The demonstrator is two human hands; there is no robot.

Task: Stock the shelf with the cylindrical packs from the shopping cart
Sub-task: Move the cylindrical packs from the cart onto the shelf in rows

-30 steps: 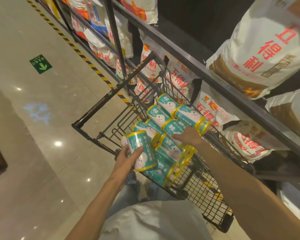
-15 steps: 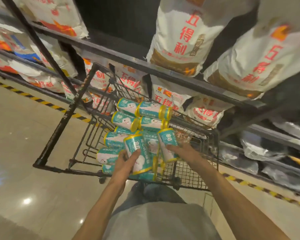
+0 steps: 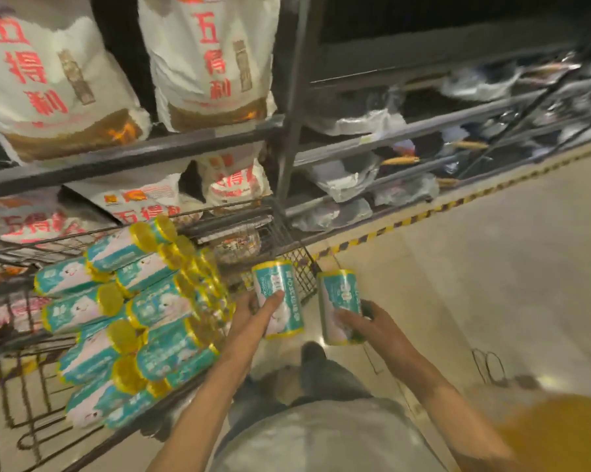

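- left hand (image 3: 253, 318) grips one teal pack (image 3: 277, 303), fingers curled round its middle, just right of the cart (image 3: 287, 253).
- right hand (image 3: 365, 321) grips another pack (image 3: 340, 306), further right.
- packs look light, soft, film-wrapped, likely slippery; hold mid-body.

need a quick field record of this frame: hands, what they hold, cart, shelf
left hand: grips one teal cylindrical pack, upright, outside the cart
right hand: grips a second teal pack, upright, over the floor
shopping cart: left of the hands, holds a pile of teal packs lying on their sides
shelf: white sacks with red print above and behind the cart
right bay: dark, blurred bagged goods, contents unclear
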